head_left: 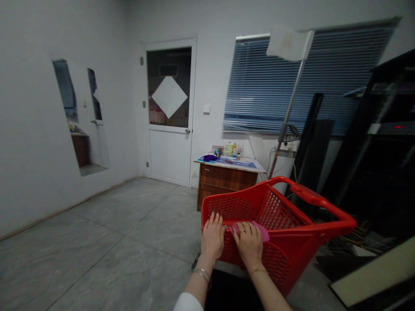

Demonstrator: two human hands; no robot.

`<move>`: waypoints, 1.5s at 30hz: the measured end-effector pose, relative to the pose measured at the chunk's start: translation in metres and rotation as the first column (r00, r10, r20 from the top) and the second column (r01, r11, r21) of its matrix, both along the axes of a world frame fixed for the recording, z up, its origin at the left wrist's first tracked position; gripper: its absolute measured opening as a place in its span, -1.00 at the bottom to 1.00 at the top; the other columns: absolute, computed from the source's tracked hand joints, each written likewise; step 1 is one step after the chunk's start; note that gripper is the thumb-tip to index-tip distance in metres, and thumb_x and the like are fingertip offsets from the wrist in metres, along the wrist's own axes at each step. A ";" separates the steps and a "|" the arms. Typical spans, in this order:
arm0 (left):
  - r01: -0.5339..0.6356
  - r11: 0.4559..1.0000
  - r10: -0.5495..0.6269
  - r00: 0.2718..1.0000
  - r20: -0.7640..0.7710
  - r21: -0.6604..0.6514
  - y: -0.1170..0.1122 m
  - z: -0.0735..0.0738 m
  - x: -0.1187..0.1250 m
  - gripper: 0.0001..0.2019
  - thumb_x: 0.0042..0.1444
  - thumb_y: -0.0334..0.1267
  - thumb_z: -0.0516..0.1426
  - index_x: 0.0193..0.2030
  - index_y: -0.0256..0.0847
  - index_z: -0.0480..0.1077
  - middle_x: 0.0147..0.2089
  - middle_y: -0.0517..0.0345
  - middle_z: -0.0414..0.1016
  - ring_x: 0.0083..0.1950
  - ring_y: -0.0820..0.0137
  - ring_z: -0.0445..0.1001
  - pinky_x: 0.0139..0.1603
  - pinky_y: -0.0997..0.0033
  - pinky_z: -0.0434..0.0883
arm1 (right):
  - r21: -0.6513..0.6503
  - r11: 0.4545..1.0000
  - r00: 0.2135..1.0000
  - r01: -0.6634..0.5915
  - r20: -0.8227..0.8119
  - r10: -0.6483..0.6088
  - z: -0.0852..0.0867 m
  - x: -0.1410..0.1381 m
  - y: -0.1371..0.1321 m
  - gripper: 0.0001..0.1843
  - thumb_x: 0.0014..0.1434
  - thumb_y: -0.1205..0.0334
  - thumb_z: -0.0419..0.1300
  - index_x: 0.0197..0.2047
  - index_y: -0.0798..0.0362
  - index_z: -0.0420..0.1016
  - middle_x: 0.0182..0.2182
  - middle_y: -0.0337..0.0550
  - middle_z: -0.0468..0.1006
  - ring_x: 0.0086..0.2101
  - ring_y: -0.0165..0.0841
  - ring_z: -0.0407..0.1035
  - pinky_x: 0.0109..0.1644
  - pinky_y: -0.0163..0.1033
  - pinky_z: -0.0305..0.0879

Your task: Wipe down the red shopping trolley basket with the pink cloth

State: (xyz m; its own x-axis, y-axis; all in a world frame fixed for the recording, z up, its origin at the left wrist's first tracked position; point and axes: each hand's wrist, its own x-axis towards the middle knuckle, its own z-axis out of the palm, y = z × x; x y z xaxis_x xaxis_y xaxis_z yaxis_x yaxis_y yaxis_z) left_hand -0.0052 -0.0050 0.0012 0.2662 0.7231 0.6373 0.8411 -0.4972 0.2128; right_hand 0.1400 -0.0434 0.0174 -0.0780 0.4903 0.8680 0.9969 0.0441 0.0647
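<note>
A red plastic shopping cart (304, 236) stands right in front of me, its handle toward the right. My left hand (212, 237) lies over the cart's near rim at its left corner, fingers bent over the edge and closed on it. Beside it, my right hand (249, 242) presses a pink cloth (264, 233) against the same rim. The cloth shows on both sides of the right fingers, and part of it is hidden under the palm. Both hands are close together but apart.
Behind the cart is a brown wooden cabinet (223, 178) with bottles and a purple cloth (210, 158) on top. A pole with a white flag (288, 43) leans by the window blinds. Dark panels and cables crowd the right. A white door (170, 153) and a mirror (86, 147) are at left.
</note>
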 end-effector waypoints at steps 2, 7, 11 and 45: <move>0.009 1.000 -0.009 1.000 -0.003 0.007 0.001 0.000 -0.001 -0.60 0.38 -0.25 -0.09 0.28 -0.26 0.27 0.36 0.01 0.24 0.43 0.21 0.06 0.33 0.06 0.24 | -0.017 1.000 0.999 -0.013 0.047 0.014 0.004 0.014 -0.002 -0.75 0.28 0.15 0.06 -0.11 0.03 0.52 -0.18 -0.11 0.56 -0.11 -0.26 0.32 0.20 -0.06 0.09; 0.009 1.000 -0.009 1.000 0.004 -0.010 0.000 0.001 -0.001 -0.61 0.37 -0.28 -0.08 0.27 -0.27 0.29 0.35 0.03 0.25 0.42 0.20 0.08 0.32 0.07 0.25 | -0.045 0.996 0.984 0.075 0.168 -0.067 0.026 0.098 -0.018 -0.75 0.27 0.17 0.06 -0.11 0.02 0.53 -0.19 -0.12 0.56 -0.13 -0.29 0.31 0.17 -0.10 0.08; -0.002 1.000 0.002 1.000 0.014 -0.017 0.000 0.002 0.000 -0.61 0.36 -0.29 -0.06 0.27 -0.27 0.28 0.35 0.02 0.25 0.42 0.21 0.07 0.34 0.07 0.23 | -0.006 0.991 0.962 0.136 0.240 -0.131 0.040 0.158 -0.027 -0.73 0.25 0.13 0.09 -0.12 0.05 0.54 -0.18 -0.08 0.55 -0.11 -0.27 0.29 0.14 -0.10 0.09; -0.013 1.000 0.015 0.997 0.076 -0.017 -0.002 0.002 0.006 -0.60 0.36 -0.26 -0.11 0.25 -0.16 0.32 0.33 0.08 0.29 0.42 0.18 0.09 0.31 -0.01 0.24 | 0.039 0.986 0.983 0.159 0.082 -0.162 0.025 0.107 -0.018 -0.72 0.27 0.11 0.07 -0.15 0.08 0.52 -0.18 -0.05 0.55 -0.10 -0.22 0.28 0.13 -0.04 0.07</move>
